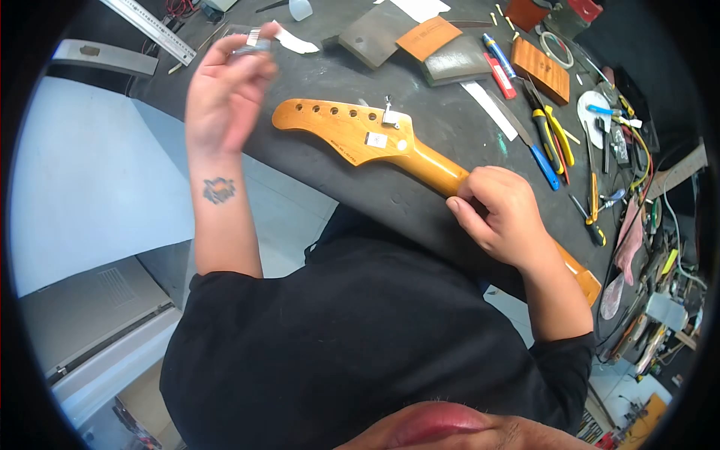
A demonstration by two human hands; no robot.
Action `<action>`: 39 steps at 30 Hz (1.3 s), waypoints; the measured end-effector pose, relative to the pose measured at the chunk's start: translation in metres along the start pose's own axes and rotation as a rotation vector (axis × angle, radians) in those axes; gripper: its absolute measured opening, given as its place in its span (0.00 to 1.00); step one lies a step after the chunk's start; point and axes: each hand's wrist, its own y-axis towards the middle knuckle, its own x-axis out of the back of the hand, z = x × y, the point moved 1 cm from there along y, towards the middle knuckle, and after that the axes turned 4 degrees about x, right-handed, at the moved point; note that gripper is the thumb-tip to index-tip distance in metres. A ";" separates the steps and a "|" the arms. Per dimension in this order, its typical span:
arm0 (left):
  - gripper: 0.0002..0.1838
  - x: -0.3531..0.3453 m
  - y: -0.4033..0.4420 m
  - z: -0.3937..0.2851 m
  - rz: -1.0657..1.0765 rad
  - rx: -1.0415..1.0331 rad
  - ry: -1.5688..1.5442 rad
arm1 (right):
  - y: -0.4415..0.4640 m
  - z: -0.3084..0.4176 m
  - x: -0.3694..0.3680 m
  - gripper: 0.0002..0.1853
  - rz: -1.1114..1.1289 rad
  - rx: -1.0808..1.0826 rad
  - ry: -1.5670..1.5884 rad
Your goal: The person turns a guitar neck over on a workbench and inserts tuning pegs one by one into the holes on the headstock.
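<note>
A glossy amber guitar neck (431, 166) lies face down along the bench's near edge, its headstock (330, 139) to the left. One silver tuning machine (390, 118) sits at the headstock hole nearest the neck; several other holes in the row are bare. My right hand (499, 214) is closed around the neck's shaft, hiding part of it. Raised over the bench, left of the headstock, my left hand (229, 90) pinches a small shiny piece, seemingly a clear packet with a striped label (253, 39). Blur hides its exact contents.
Yellow-handled pliers (559, 139), a blue-handled blade (541, 161) and a screwdriver (594, 202) lie right of the neck. Sanding blocks (367, 36) and a wooden block (540, 69) are at the back. A steel ruler (154, 30) lies at upper left.
</note>
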 end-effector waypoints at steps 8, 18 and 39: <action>0.10 -0.152 -0.069 0.080 0.491 0.519 -0.085 | -0.012 0.005 0.003 0.18 -0.329 0.118 0.321; 0.10 -0.158 -0.083 0.121 0.421 0.660 -0.583 | -0.008 0.007 0.008 0.15 -0.252 0.065 0.291; 0.17 -0.153 -0.098 0.131 0.246 0.142 0.065 | -0.011 0.015 0.009 0.07 -0.314 -0.026 0.304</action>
